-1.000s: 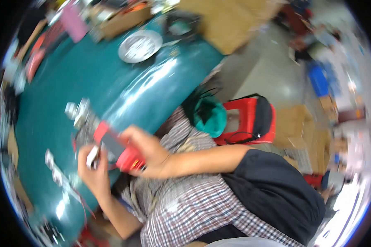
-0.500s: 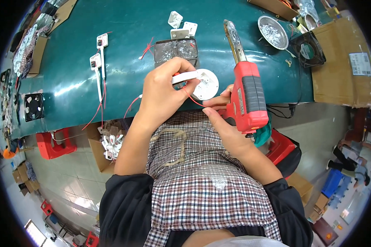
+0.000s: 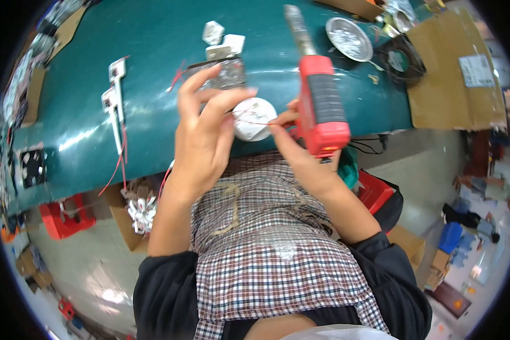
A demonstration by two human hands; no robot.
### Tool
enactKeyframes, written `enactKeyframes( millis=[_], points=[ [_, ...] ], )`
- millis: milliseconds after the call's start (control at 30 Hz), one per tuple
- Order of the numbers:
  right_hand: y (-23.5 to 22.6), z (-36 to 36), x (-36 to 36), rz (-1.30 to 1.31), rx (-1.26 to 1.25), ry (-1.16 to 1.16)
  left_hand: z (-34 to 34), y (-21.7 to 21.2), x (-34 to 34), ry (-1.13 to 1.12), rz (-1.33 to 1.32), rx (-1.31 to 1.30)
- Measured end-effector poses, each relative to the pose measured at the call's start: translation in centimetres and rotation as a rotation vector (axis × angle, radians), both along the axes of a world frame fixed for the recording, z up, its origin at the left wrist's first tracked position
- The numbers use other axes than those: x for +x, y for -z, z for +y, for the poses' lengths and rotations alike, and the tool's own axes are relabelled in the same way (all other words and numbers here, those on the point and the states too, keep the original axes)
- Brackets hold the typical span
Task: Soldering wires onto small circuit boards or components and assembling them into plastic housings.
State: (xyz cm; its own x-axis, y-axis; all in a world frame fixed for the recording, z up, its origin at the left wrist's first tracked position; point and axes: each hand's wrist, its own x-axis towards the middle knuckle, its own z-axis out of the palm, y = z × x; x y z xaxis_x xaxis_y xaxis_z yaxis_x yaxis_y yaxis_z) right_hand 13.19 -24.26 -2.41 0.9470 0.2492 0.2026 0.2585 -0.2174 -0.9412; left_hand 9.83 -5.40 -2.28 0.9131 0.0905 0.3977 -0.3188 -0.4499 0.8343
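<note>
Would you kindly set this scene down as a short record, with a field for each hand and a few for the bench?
Left hand: fingers spread beside the white disc; contact unclear
Right hand: holds the red tool, fingertips at the red wire
Red wire: crosses the disc
Beyond disc: dark block, white pieces at its far side
Upper right: metal bowl containing shiny bits
Far left: two wired white parts
</note>
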Motion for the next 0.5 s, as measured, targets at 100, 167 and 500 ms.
enactKeyframes(
  millis=[100,167,500],
  points=[
    [1.0,0.2,0.0,0.043,0.121,-0.041,-0.4,0.2,-0.6,-0.125,-0.078,0.285],
    [0.1,0.3,0.4,-0.187,-0.01,-0.131,-0.9,-0.4,-1.2,-0.156,-0.06,0.18],
    [1.7,-1.0,0.1,-0.118,-0.135,-0.007,-3.2,-0.1,-1.2,-0.292,0.011,0.089]
  ],
)
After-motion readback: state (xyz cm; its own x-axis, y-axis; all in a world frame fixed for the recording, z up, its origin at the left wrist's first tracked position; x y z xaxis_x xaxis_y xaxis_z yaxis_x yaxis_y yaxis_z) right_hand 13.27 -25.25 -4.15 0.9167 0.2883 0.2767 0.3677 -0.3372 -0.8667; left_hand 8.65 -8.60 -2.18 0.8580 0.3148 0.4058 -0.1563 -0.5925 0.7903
